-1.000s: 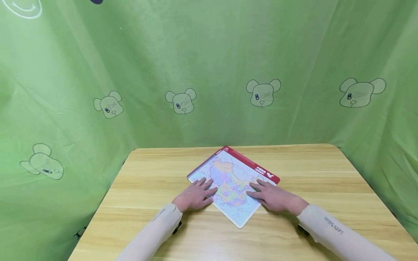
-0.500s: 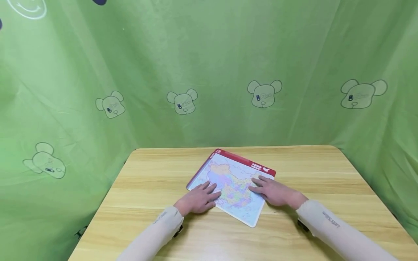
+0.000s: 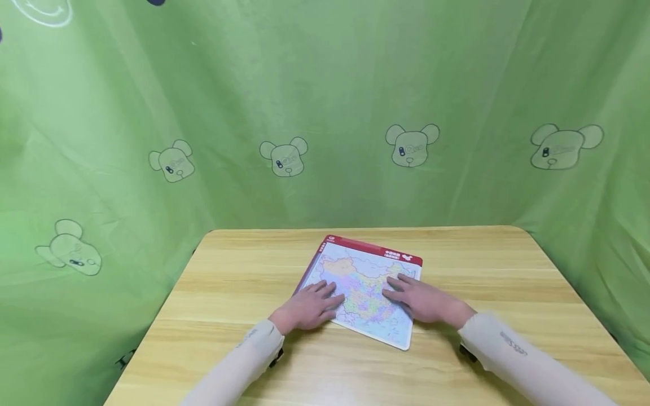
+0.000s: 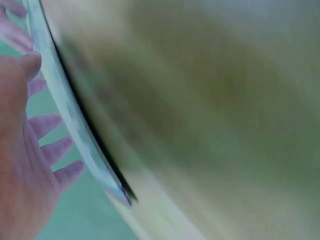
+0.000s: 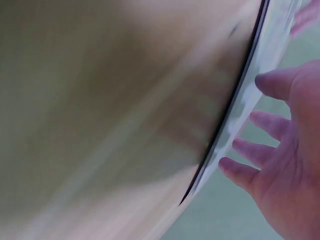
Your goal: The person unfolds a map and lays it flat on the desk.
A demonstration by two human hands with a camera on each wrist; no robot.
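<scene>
A thin flat map board (image 3: 365, 282) with rounded corners and a red top band lies tilted on the wooden table, its lower right corner toward the person. Coloured regions on pale blue cover its face. My left hand (image 3: 308, 305) lies over its left edge with fingers spread and fairly straight. Over the right edge, the fingers of my right hand (image 3: 425, 300) reach in the same way. Each wrist view shows the board edge-on, with the left hand's fingertips (image 4: 70, 172) and the right hand's fingertips (image 5: 230, 167) at its surface. Part of the left edge is hidden under the left hand.
The light wooden table (image 3: 244, 265) has rounded far corners and extends around the board on all sides. Behind it and at both sides hangs a green cloth (image 3: 345, 186) printed with bear heads.
The map board has turned counterclockwise under both hands, its red band now closer to level and its near corner swung right. Both hands stay near the same spots.
</scene>
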